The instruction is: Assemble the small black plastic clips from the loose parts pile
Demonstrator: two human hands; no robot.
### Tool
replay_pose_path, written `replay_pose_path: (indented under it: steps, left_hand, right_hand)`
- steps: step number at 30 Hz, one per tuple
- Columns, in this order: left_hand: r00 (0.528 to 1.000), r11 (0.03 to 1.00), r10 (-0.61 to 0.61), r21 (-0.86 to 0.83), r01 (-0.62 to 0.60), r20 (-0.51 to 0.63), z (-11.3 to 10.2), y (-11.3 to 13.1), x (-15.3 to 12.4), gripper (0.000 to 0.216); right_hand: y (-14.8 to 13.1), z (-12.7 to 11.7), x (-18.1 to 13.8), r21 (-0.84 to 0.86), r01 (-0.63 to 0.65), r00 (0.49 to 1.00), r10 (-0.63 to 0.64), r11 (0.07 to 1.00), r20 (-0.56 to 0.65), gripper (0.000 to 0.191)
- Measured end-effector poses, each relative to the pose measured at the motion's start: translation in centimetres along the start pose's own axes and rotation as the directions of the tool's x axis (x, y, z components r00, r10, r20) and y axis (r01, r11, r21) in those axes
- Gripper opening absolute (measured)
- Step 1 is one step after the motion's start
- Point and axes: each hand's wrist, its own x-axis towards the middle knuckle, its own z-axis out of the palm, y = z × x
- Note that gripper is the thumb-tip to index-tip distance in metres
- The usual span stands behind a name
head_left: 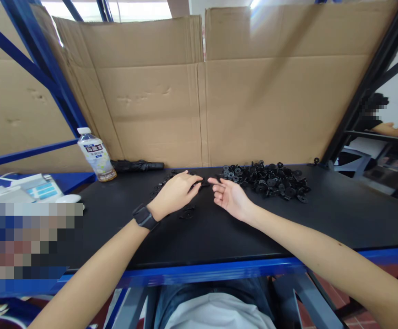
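Observation:
A heap of small black plastic discs with studs (266, 183) lies on the black tabletop (219, 237), toward the right of the view. My left hand (174, 194) rests palm down, its fingers extended onto a thin scatter of black pieces (166, 180). A small black piece (202, 183) sits just past its fingertips, partly hidden by them. My right hand (229, 197) lies palm up with fingers apart, holding nothing visible, just left of the heap. One loose black disc (187, 212) lies below my left fingers.
A plastic water bottle (97, 155) lies tilted beside a folded black umbrella (137, 165) at the table's back. Cardboard sheets (202, 91) stand behind. Blue rack posts frame the left, and a white device (24, 189) sits there. A person (373, 114) stands beyond the right side.

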Motion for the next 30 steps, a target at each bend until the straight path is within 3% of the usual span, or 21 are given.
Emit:
replay_pose_path:
  steps: [4,7,15,22,30]
  left_hand:
    - [0.965,0.998,0.065,-0.034,-0.058,0.252,-0.9,-2.3,-0.8,0.027]
    - [0.937,0.999,0.041,-0.042,-0.029,0.348,-0.7,-3.2,-1.3,0.029]
    - [0.964,0.997,0.054,0.044,-0.068,0.262,2.4,-2.5,-0.8,0.033]
    - [0.979,0.985,0.076,0.14,-0.103,0.189,1.8,-1.9,-0.3,0.014]
    - [0.974,0.98,0.052,0.176,-0.092,0.22,2.6,-2.4,-0.6,0.025]
  right_hand:
    - [-1.7,-1.2,0.5,0.051,0.162,0.956,-0.144,0.985,-0.255,0.025]
    - [-2.2,-1.6,0.6,0.003,0.185,0.939,-0.175,0.983,-0.296,0.024]
    - [-0.6,-0.8,0.3,-0.073,0.105,0.984,-0.115,0.992,-0.139,0.022]
    - [-0.5,-1.2,0.4,-0.084,0.082,0.989,-0.092,0.993,-0.118,0.019]
    - [-0.5,-0.9,0.4,-0.146,0.05,0.99,-0.068,0.988,-0.124,0.017]
